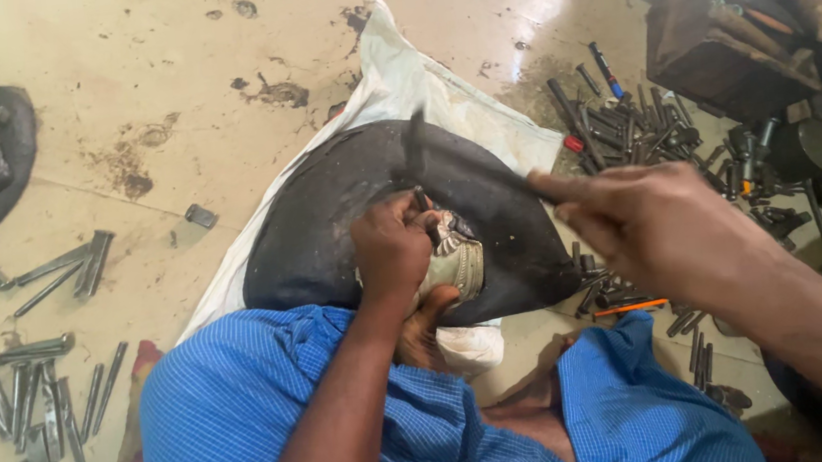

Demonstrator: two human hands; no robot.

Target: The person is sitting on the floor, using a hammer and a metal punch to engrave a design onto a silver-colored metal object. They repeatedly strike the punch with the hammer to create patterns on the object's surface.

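Left hand [391, 248]: fingers clenched round thin punch [421, 200], tip on pale metal piece [456, 257]. Piece rests on black cushion [329, 219] over white sack [397, 82], floor. Right hand [646, 223]: fingers wrapped on blurred hammer [416, 145]. Loose steel punches [40, 397] nearby.

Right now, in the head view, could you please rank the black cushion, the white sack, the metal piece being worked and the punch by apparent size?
1. White sack, though the cushion hides much of it, so the top two are unsure.
2. Black cushion.
3. Metal piece.
4. Punch in the left hand, mostly hidden.
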